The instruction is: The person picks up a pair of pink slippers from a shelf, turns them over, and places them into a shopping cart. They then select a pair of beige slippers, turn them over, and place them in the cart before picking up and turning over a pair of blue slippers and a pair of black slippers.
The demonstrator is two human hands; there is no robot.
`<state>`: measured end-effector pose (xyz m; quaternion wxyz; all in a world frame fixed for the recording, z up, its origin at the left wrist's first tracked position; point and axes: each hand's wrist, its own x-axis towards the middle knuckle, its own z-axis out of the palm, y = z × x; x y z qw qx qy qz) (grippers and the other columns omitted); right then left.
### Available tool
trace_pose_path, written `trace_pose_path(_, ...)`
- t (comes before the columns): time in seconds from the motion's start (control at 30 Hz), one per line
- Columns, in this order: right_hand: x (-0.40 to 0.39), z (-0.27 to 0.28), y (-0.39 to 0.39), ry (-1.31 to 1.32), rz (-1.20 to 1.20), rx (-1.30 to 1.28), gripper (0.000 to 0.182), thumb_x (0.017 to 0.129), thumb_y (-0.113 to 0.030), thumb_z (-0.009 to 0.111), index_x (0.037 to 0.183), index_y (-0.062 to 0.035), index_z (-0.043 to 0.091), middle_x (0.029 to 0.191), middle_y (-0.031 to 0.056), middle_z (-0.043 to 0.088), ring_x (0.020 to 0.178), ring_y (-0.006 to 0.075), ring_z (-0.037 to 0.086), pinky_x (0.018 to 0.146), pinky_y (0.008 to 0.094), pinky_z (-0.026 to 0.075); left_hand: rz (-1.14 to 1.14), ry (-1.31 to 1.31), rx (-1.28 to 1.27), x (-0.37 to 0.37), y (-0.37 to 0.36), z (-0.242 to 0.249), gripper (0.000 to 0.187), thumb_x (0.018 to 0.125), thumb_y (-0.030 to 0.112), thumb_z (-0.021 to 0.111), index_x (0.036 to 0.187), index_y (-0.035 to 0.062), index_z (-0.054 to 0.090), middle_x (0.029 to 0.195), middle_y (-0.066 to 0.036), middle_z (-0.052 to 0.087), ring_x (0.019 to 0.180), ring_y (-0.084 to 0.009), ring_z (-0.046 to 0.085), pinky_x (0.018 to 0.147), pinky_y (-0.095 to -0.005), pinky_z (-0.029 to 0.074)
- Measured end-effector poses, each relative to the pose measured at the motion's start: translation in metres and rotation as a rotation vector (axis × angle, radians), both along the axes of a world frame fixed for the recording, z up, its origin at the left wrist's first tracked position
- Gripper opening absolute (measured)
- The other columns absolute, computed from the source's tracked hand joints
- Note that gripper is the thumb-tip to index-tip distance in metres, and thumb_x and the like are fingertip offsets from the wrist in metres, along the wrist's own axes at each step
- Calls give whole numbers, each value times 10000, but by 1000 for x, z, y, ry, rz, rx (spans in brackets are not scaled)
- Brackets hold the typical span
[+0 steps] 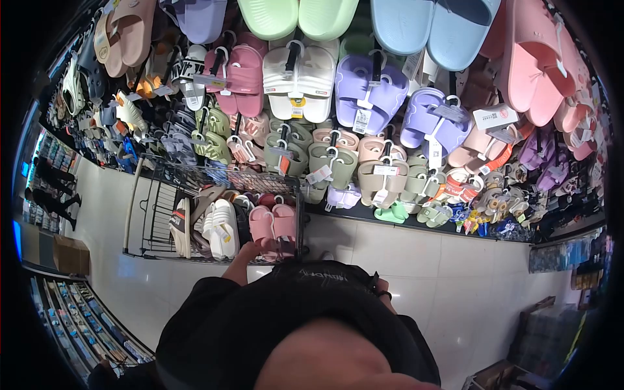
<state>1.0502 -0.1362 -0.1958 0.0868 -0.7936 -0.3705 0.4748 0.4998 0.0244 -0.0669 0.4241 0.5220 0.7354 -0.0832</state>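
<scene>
My left hand is at the near edge of a wire shopping cart, beside a pair of pink slides in it. Its fingers are too small and partly hidden to tell what they hold. White slides and several other pairs lie in the cart to the left of the pink ones. My right hand hangs by my right side, with a dark band at the wrist; its fingers are not clearly visible. Above the cart, slides hang on hooks, among them white and purple pairs.
The slipper display runs across the front, its low black base bordering the tiled floor. A cardboard box and shelves stand at the left. A person in dark clothes is at the far left. Stacked goods are at the lower right.
</scene>
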Motion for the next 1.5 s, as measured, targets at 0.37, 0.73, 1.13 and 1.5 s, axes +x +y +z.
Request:
trace_pose_path(0.37,15,-137,5,92,82,503,214,800,-194,602,922,-74,730,903,150,710,846,308,685,754,373,535,-305,27,95,48,34,-33,478,781,517,630,953,74,683,919,-174,694,887,-343,664,791,-427,511)
trace_pose_path(0.73,1,-126,25,-111,490,184,283,743,-291,678,954,-112,736,998,157,700,966,277,674,856,340,527,-289,-64,-87,61,22,-52,515,751,419,681,1087,32,631,972,-180,689,959,-352,656,838,-435,504)
trace_pose_path(1.13,-3,-135,43,-95,469,78,308,752,-317,667,988,-130,732,1004,149,701,972,280,672,865,350,526,-899,-3,277,68,15,-87,249,829,324,610,1008,174,697,943,-123,685,878,-289,670,736,-412,543)
trace_pose_path(1.5,-5,-68,57,48,251,-5,323,808,-327,607,1043,-133,713,1039,151,689,1008,292,657,873,400,522,-152,-100,106,42,22,-50,482,795,523,590,921,75,715,961,-190,689,911,-339,669,817,-420,518)
